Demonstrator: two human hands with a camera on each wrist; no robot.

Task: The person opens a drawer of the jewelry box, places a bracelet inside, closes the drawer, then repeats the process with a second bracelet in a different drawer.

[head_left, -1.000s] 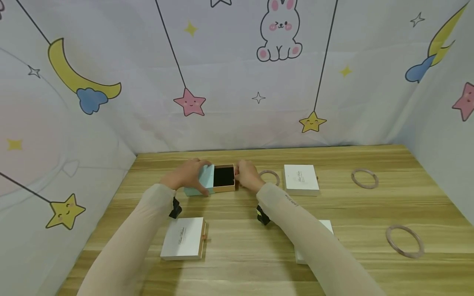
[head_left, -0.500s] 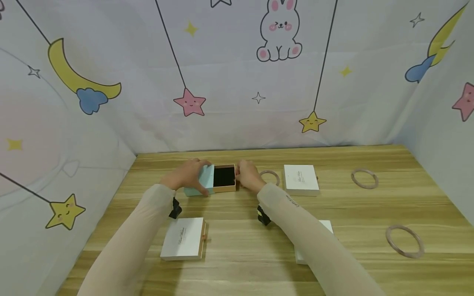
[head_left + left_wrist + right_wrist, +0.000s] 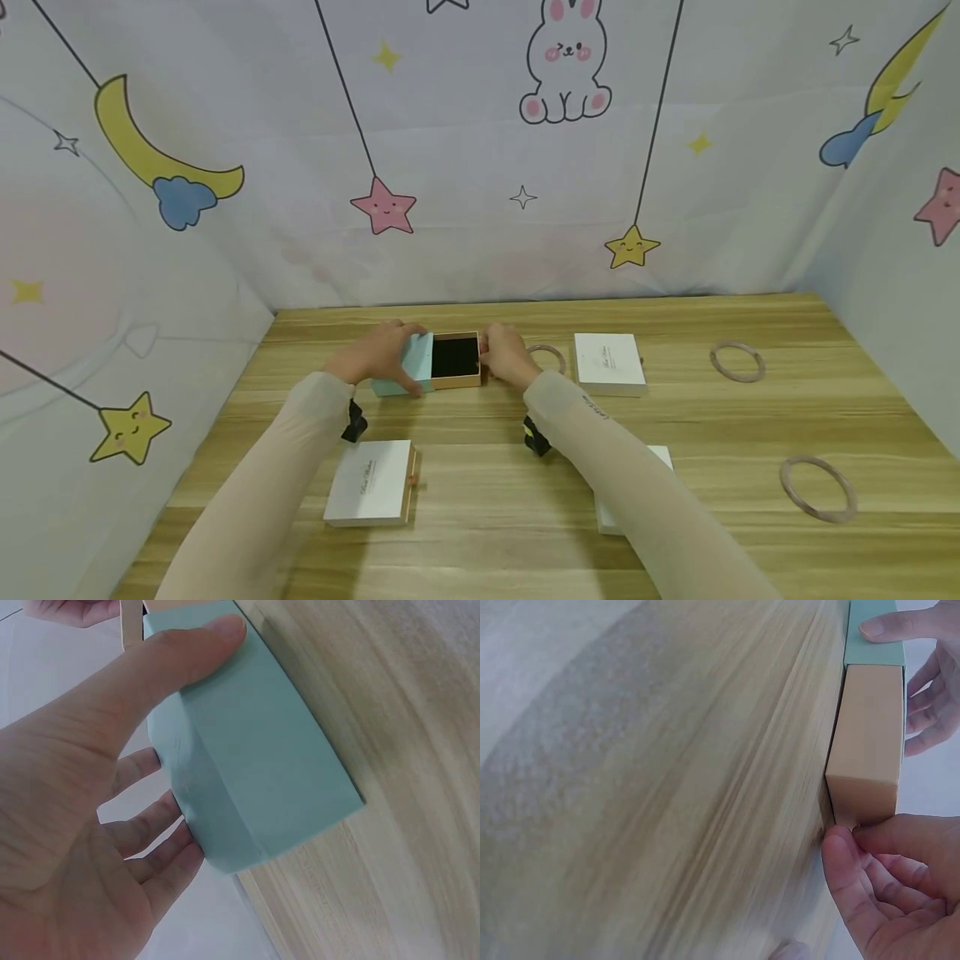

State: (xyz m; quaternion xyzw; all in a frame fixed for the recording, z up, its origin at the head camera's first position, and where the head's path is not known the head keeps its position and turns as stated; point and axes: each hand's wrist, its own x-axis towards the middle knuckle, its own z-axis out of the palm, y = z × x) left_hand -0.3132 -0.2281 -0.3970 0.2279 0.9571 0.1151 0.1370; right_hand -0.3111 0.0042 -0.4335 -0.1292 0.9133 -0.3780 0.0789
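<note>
Two hands on one box, counter 12 o'clock: left hand (image 3: 378,354) grips mint sleeve (image 3: 411,364); right hand (image 3: 506,357) pinches tan drawer's (image 3: 457,360) end, sliding axis 9-to-3.

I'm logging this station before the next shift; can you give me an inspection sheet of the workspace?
Surface: light wooden table.
Job's things: mint-green box sleeve with tan drawer tray, black-lined, pulled partly out.
Clutter: three white closed boxes; three pale bangles.
Grippers: left hand grips the sleeve; right hand pinches the tray's end.
Cables: nothing seen.
Surroundings: cartoon-printed cloth backdrop.
</note>
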